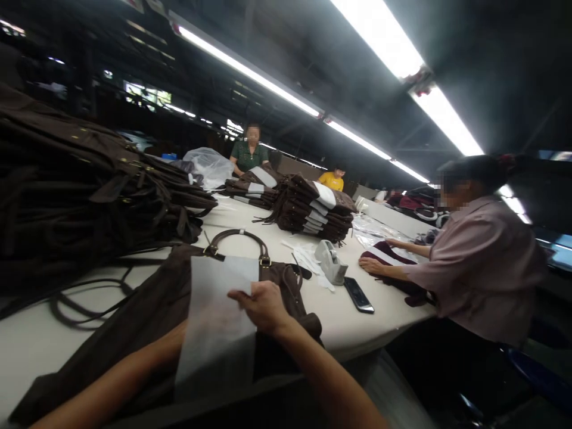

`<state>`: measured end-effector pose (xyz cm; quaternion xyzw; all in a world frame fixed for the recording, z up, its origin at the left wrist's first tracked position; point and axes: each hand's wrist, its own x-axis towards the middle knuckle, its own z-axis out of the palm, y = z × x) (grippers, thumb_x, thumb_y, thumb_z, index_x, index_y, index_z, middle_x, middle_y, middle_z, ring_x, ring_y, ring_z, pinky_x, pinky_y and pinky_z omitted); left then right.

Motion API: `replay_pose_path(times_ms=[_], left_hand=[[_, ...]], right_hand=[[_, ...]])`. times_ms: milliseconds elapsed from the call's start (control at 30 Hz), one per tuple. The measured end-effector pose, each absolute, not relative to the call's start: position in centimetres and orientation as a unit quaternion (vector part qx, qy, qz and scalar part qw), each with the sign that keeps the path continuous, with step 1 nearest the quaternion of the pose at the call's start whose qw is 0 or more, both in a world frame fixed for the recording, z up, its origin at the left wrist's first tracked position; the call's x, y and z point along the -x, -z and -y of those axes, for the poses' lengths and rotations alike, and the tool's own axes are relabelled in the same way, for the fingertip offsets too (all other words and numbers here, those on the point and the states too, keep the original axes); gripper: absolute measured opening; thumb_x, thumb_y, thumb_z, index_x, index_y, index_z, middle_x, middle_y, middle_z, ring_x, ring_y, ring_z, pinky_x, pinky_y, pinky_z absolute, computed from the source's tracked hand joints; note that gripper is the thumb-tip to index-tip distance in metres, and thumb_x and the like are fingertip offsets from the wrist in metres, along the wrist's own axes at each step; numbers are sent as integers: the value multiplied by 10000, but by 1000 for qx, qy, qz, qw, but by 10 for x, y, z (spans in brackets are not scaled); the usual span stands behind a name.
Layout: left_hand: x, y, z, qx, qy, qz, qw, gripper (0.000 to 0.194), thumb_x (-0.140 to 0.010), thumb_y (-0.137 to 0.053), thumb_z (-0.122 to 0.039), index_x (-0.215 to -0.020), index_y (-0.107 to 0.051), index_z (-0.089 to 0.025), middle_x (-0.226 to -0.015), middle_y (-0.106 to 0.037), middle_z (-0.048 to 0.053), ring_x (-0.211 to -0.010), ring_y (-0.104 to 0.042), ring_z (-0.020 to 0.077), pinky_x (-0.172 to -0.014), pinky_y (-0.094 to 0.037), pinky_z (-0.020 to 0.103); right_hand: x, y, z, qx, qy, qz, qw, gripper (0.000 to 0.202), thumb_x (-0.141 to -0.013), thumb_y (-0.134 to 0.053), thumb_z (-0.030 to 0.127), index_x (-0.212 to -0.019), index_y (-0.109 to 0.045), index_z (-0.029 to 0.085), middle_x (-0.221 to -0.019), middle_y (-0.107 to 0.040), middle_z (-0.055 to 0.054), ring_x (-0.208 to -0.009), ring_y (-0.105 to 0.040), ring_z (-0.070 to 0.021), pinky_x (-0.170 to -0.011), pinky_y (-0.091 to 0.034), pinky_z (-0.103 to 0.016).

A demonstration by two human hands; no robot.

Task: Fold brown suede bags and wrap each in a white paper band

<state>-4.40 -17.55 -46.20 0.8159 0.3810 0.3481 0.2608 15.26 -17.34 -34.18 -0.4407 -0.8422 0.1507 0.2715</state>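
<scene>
A dark brown handbag (147,322) lies in front of me, its looped handle (236,232) standing up with brass-coloured rings. Over its front hangs a thin, whitish, see-through sheet (218,357), perhaps tissue paper. My right hand (263,304) is closed, with thumb and fingers pinching the sheet near its upper right edge. My left forearm (138,360) reaches across the bag and passes behind the sheet. The left hand shows only as a faint blur through it, so its fingers cannot be made out.
Brown bags are heaped at left (67,196); wrapped bags are stacked (317,208) at the table's middle. Right of my bag are a tape dispenser (330,262), white strips (308,259) and a phone (358,295). A co-worker (482,256) handles a maroon piece (393,253); two people stand farther back.
</scene>
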Motion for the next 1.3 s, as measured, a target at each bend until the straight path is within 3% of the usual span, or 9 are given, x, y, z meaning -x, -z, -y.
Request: replay_pose_path(times_ms=[100, 233, 367, 633, 733, 967, 1133, 1300], left_hand=[[48, 450, 200, -765, -360, -419, 331, 492, -935, -392, -434, -1353, -544, -224, -1276, -641, 78, -1083, -627, 275, -1000, -491, 361], [46, 429, 216, -784, -329, -416, 323, 500, -796, -643, -396, -1258, -607, -209, -1272, -628, 80, -1132, -575, 303, -1056, -438, 395], [40, 414, 227, -802, -313, -417, 290, 284, -914, -493, -304, -1132, -668, -256, -1194, -649, 40, -1050, -608, 230, -928, -485, 281], [39, 418, 235, -831, -340, -381, 223, 298, -908, -479, -195, -688, -680, -205, -983, -642, 46, -964, -562, 201, -839, -459, 244], [39, 420, 236, -831, -342, -370, 236, 260, -861, -498, -164, -663, -665, -191, -960, -643, 54, -930, -565, 199, -807, -457, 251], [43, 422, 241, -810, -346, -372, 292, 232, -774, -469, -83, -608, -617, -151, -925, -641, 75, -882, -596, 180, -725, -457, 222], [46, 423, 239, -799, -349, -384, 303, 203, -819, -479, -152, -728, -660, -160, -892, -630, 69, -910, -611, 188, -777, -468, 235], [53, 418, 240, -761, -343, -452, 314, 303, -944, -347, -291, -761, -563, -180, -741, -574, 20, -702, -555, 163, -665, -406, 256]], right_hand=[[-150, 370, 157, 459, -272, 796, 284, 333, -848, -643, 466, -644, -690, 207, -618, -637, 10, -649, -586, -147, -594, -361, -217], [-158, 407, 158, 461, -385, 749, 280, 439, -823, -587, 573, -709, -706, 166, -642, -635, -18, -637, -570, -169, -554, -376, -228], [-167, 422, 168, 463, -437, 716, 286, 535, -811, -540, 637, -749, -697, 130, -664, -630, -30, -604, -545, -153, -548, -392, -236], [-164, 435, 156, 538, -436, 648, 316, 446, -598, -740, 553, -557, -603, 131, -520, -534, -1, -460, -397, -88, -453, -298, -226], [-161, 432, 152, 562, -426, 635, 316, 421, -569, -771, 513, -527, -587, 137, -501, -529, -1, -443, -402, -92, -435, -296, -230], [-148, 430, 127, 577, -372, 621, 378, 410, -649, -695, 546, -597, -589, 154, -551, -527, 24, -526, -438, -101, -468, -310, -218], [-140, 438, 120, 578, -393, 614, 365, 383, -607, -721, 500, -590, -612, 134, -544, -564, -9, -487, -458, -112, -437, -313, -228], [-145, 437, 128, 588, -393, 607, 362, 353, -609, -729, 453, -674, -681, 109, -629, -642, -42, -526, -514, -127, -454, -344, -224]])
